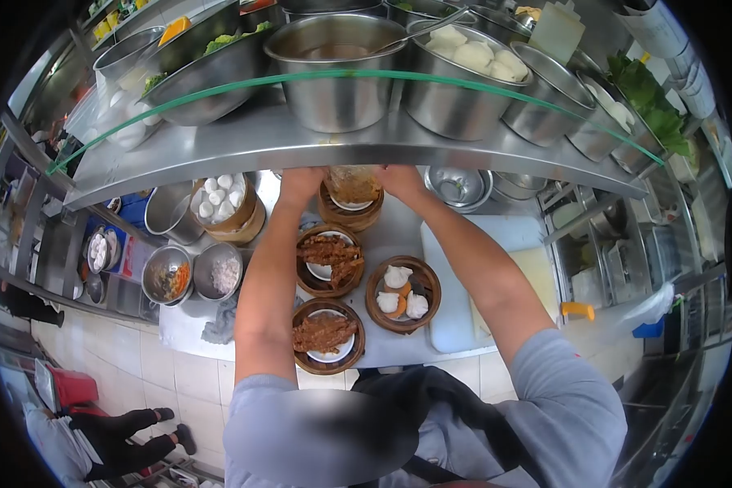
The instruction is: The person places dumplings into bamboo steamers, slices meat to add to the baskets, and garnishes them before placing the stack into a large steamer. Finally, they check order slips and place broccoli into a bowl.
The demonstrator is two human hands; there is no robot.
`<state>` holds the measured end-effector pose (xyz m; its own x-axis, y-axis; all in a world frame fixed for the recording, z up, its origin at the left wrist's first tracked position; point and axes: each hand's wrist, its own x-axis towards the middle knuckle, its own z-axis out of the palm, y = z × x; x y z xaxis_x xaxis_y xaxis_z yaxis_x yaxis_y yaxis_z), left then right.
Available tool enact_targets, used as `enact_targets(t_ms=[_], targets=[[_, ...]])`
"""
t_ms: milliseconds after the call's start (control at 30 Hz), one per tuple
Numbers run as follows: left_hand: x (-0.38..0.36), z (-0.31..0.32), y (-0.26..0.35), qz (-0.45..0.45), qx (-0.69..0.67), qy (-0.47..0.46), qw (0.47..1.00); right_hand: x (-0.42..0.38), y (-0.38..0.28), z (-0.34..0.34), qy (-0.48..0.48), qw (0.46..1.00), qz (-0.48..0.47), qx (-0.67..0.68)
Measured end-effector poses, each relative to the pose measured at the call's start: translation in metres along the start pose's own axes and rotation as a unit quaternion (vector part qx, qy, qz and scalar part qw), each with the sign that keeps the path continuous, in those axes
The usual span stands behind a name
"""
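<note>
Under the steel shelf edge, a clear plastic bag (354,184) of brownish food hangs over a small white plate in a bamboo steamer (351,216). My left hand (303,184) is closed at the bag's left edge. At its right edge my right hand (400,180) is closed too; the shelf partly hides the fingers of both. Below, two bamboo steamers hold white plates of reddish-brown chicken feet (330,259), (323,332). Beside them a bamboo steamer (404,325) contains several white dumplings (397,276) with orange pieces.
Overhead, the steel shelf (358,150) with a glass edge (366,74) carries metal pots and bowls. White balls fill a steamer (256,224) at left, near bowls of chopped food (219,272). A cutting board (455,317) lies at right. Another person (110,439) is at lower left.
</note>
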<state>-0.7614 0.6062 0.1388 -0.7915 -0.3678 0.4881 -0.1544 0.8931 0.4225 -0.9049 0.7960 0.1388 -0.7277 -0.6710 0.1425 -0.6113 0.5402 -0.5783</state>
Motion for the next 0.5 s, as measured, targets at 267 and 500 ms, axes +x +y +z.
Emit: enact_targets(t_ms=[267,500], targets=[[0.017,-0.023,0.041,0.071,0.155,-0.030,0.985,-0.031,-0.023,-0.034,-0.003,0.980,0.000,0.198],[-0.043,-0.030,0.226,0.115,-0.309,-0.150,0.932,-0.165,0.042,-0.093,0.125,0.942,-0.058,0.305]])
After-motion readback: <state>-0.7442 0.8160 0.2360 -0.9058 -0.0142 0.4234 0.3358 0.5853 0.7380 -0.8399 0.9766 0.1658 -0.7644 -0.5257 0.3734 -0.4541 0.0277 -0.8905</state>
